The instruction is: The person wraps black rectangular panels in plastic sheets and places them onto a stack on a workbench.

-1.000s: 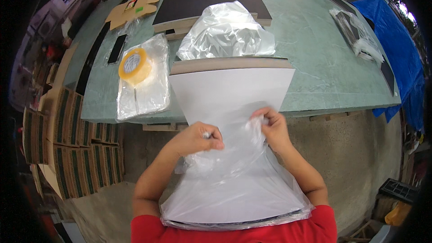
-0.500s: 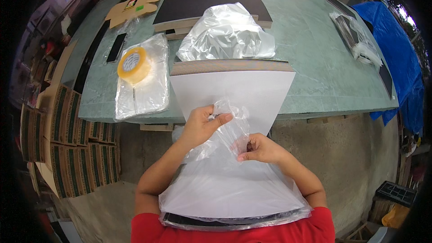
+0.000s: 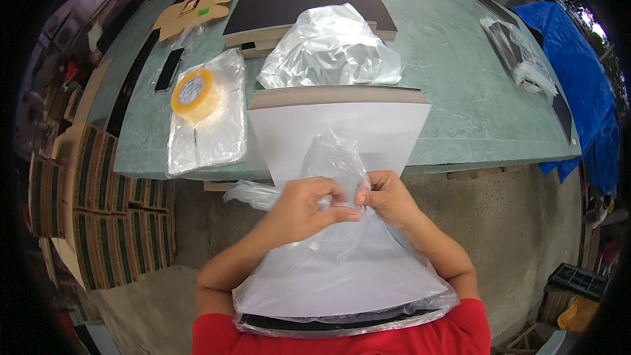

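Left hand (image 3: 307, 207) nearer, right hand (image 3: 389, 200) farther than half a second ago, their fingertips now just beside each other over the clear plastic (image 3: 342, 260).

The right thumb and fingers pinch a gathered fold of it; the left hand is loosely curled with its thumb out, and whether it grips any film I cannot tell. The plastic spreads over a white sheet near the red shirt (image 3: 420, 338), its far end lying over the white-faced stack (image 3: 388, 121) at the table's (image 3: 473, 105) near edge. For markings: small print rings the core of the yellowish tape roll (image 3: 197, 97) on the left; brown cartons (image 3: 115, 223) farther left carry lettering on green bands; the far-left cardboard piece (image 3: 172, 23) bears a multicoloured label and a green patch.
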`<move>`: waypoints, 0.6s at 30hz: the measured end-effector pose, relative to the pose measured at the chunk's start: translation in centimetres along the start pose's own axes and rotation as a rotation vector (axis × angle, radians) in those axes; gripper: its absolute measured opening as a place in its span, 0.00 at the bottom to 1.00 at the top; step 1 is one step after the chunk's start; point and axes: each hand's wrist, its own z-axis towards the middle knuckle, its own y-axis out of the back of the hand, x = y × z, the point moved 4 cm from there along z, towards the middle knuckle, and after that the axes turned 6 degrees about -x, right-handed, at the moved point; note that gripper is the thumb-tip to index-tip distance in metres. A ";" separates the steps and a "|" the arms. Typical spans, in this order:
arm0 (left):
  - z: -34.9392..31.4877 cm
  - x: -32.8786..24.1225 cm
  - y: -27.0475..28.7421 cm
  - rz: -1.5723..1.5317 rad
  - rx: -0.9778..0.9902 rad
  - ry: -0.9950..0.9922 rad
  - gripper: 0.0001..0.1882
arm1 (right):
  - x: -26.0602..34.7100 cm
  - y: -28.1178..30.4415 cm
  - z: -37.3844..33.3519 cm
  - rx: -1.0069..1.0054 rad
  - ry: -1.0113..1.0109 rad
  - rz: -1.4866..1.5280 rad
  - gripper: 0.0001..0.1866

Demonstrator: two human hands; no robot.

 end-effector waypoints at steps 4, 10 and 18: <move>-0.8 2.6 0.7 -0.086 -0.002 -0.005 0.09 | 0.1 -1.0 -0.3 0.129 -0.111 0.511 0.12; -4.4 3.8 15.3 0.267 -0.881 0.138 0.07 | 1.1 1.4 -1.1 0.036 -0.061 0.163 0.14; -1.0 -1.4 1.6 0.067 -0.018 0.048 0.09 | 0.8 -4.7 0.4 0.165 -0.256 0.343 0.12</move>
